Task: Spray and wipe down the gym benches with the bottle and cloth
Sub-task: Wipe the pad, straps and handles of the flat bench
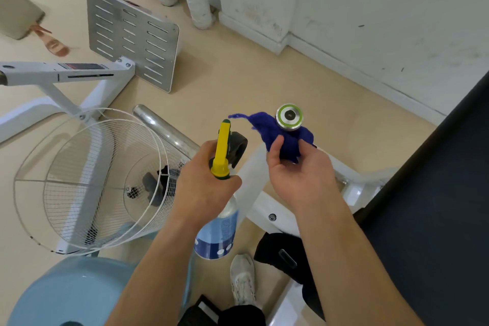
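Fingers of the left hand [203,182] wrap the neck of a clear plastic spray bottle [219,227] with yellow trigger, hiding it. The right hand [299,177] pinches a crumpled dark-blue cloth [280,135]. To its right, a black padded gym bench [436,193] is cut off.

Both forearms bare, reaching forward side by side. Left hand [205,185]: back up, fingers curled round the neck of the spray bottle [218,233], its nozzle beyond the knuckles. Right hand [299,174]: raised, thumb on the inner side; thumb and fingertips pinch the cloth [277,130], bunched above the fingertips. Hands near, apart.
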The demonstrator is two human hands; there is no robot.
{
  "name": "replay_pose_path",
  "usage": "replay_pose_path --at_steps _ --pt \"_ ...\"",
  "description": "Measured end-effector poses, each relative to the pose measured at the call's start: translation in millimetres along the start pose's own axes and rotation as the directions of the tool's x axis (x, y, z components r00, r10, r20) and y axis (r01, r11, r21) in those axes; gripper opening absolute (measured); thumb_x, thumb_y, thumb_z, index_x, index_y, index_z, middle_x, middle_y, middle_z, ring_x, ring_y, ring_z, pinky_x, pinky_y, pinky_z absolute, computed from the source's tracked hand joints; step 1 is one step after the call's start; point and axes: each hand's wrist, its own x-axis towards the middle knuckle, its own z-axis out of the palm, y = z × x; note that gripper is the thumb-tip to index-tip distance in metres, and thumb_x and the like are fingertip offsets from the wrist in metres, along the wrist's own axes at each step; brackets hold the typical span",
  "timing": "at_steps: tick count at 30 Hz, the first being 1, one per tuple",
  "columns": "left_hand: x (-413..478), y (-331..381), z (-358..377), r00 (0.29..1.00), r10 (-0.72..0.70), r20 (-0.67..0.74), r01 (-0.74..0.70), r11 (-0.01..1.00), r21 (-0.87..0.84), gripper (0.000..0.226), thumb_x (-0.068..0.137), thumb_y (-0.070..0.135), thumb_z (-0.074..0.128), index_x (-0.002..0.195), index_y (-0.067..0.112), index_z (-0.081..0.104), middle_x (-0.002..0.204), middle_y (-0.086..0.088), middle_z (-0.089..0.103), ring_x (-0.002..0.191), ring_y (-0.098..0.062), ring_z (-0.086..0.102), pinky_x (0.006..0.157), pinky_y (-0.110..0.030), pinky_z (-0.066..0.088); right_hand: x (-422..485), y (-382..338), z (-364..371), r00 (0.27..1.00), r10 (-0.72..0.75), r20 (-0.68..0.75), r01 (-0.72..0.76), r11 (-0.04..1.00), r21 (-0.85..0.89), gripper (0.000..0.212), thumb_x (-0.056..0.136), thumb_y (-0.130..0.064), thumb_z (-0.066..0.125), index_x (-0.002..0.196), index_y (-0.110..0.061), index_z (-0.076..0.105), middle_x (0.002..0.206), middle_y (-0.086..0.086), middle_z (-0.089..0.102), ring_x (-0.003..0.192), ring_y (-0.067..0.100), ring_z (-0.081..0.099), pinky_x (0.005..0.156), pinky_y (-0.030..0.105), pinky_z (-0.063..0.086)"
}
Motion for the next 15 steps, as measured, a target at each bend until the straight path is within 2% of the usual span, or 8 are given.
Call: replay_pose_path --at_steps 3,5,7,9,10,12,14,15 --pt "2 0 -3 1.000 -0.001 -0.003 0.001 1.000 -0.003 0.047 0.074 0.011 0.076 0.109 0.037 0.061 0.076 0.010 0.065 0.068 -0.010 0.058 0.063 -0.028 0.043 -5 -14 -9 0.995 -0.101 -0.011 0.098 0.983 -0.155 0.022 0.097 -0.020 0.054 0.116 -0.014 0.064 0.122 0.014 0.069 0.102 0.025 0.068 0.052 0.024 0.054" --pt "4 1 -4 1.000 -0.004 0.001 0.004 1.000 -0.006 0.047 0.073 0.011 0.076 0.109 0.038 0.061 0.074 0.017 0.065 0.068 -0.007 0.058 0.064 -0.028 0.042 -1 -29 -8 0.946 -0.324 -0.005 0.307 0.901 -0.306 0.012 0.097 -0.024 0.054 0.104 -0.022 0.063 0.106 0.002 0.072 0.088 0.016 0.068 0.058 0.027 0.052" --pt "6 4 -5 1.000 0.004 0.010 -0.004 1.000 0.002 0.047 0.074 0.012 0.076 0.111 0.038 0.060 0.068 0.025 0.061 0.066 -0.003 0.056 0.063 -0.025 0.039 6 -32 3 0.862 -0.458 0.217 0.504 0.735 -0.453 0.019 0.101 -0.024 0.048 0.089 -0.022 0.062 0.079 -0.009 0.070 0.071 0.007 0.063 0.068 0.028 0.048" --pt "9 9 -6 1.000 0.023 0.011 -0.023 1.000 0.000 0.047 0.075 0.014 0.077 0.112 0.037 0.060 0.069 0.023 0.060 0.067 0.000 0.056 0.062 -0.020 0.037 22 -27 13 0.814 -0.394 0.427 0.580 0.526 -0.622 0.029 0.103 -0.029 0.044 0.082 -0.015 0.058 0.065 -0.011 0.060 0.059 0.004 0.051 0.066 0.019 0.043" --pt "9 11 -6 0.999 0.031 0.013 -0.031 1.000 -0.001 0.046 0.076 0.014 0.077 0.112 0.037 0.060 0.071 0.022 0.061 0.069 0.001 0.057 0.062 -0.018 0.037 34 -27 16 0.806 -0.341 0.483 0.590 0.405 -0.699 0.029 0.100 -0.031 0.046 0.083 -0.010 0.057 0.067 -0.005 0.055 0.058 0.007 0.046 0.061 0.019 0.040" --pt "11 13 -5 0.999 0.041 0.018 -0.041 0.999 0.000 0.046 0.076 0.014 0.077 0.111 0.038 0.059 0.073 0.023 0.063 0.071 0.003 0.057 0.063 -0.019 0.039 56 -35 20 0.796 -0.217 0.565 0.600 0.163 -0.783 0.029 0.090 -0.029 0.047 0.087 -0.003 0.060 0.078 0.008 0.053 0.067 0.019 0.047 0.061 0.029 0.040" --pt "11 13 -6 0.999 0.045 0.030 -0.045 0.999 -0.001 0.046 0.076 0.014 0.076 0.110 0.041 0.059 0.074 0.034 0.061 0.073 0.008 0.057 0.064 -0.019 0.039 73 -47 16 0.824 -0.097 0.558 0.565 0.052 -0.824 0.028 0.087 -0.023 0.046 0.087 -0.002 0.064 0.082 0.015 0.059 0.073 0.035 0.058 0.066 0.042 0.049" --pt "10 13 -6 0.998 0.049 0.035 -0.050 0.999 0.005 0.046 0.076 0.015 0.076 0.111 0.041 0.059 0.075 0.038 0.060 0.073 0.010 0.056 0.064 -0.019 0.039 76 -52 14 0.840 -0.082 0.536 0.539 0.023 -0.842 0.028 0.086 -0.024 0.046 0.086 -0.002 0.064 0.079 0.015 0.060 0.073 0.036 0.059 0.068 0.043 0.050"
